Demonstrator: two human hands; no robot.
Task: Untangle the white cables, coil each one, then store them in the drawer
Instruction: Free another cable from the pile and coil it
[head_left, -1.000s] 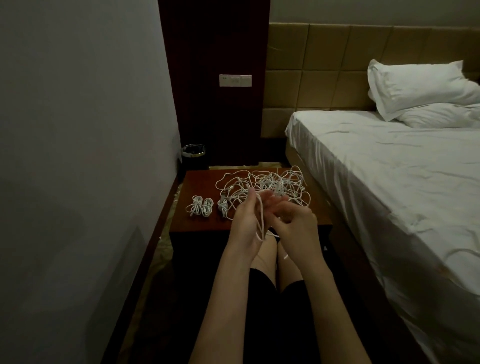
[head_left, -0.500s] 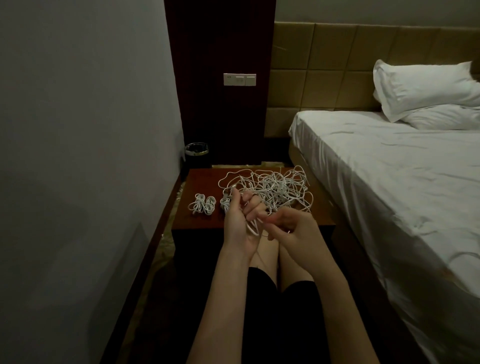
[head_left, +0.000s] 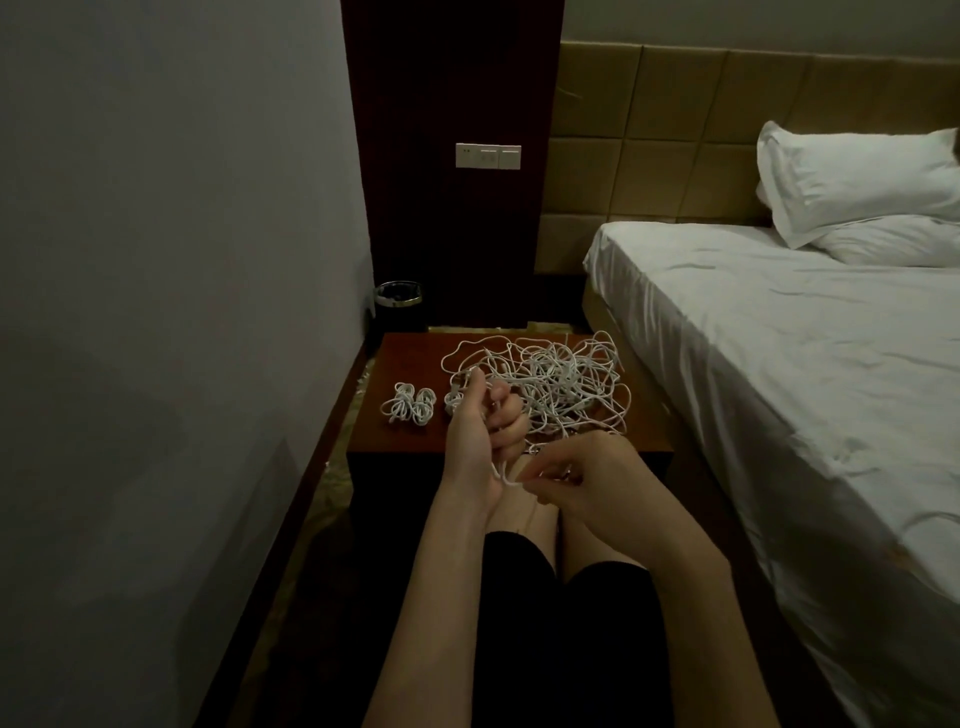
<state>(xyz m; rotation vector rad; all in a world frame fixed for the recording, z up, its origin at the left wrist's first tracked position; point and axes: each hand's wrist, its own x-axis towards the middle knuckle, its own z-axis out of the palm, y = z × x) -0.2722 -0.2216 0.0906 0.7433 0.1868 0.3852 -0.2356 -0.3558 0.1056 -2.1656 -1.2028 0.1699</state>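
Left hand raised over near edge of desk, fingers curled round loops of a white cable. Right hand just beside it, fingertips pinching the same cable where it hangs below the left palm. Tangled cables spread across middle and right of the desk top. Coiled cable lies on the desk's left side; a second bundle (partly hidden behind left hand) next to it. Bed to the right.
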